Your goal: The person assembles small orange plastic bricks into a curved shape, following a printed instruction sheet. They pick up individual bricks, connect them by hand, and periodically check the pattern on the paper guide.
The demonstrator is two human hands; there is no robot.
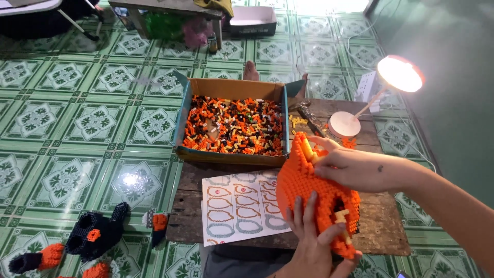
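The left hand cups the near side of an orange brick model, fingers spread over its surface and the thumb hooked at its lower right edge, so it holds the model from below. The right hand comes in from the right and rests on the model's top, fingers curled narrow and pinched at a yellow bit near the top edge; whether it grips a loose brick I cannot tell. The model stands above the near right part of the wooden tabletop, tilted slightly, with a few yellow bricks showing low on its right side.

Just left of the model a sheet with outline drawings lies flat on the tabletop, partly hidden by the model. Far of the sheet sits an open cardboard box filled with orange, black and yellow bricks. To the right of the box stands a lit lamp on a round white base. On the green tiled floor at near left lies a black and orange piece, with a smaller piece just beside the tabletop's edge.
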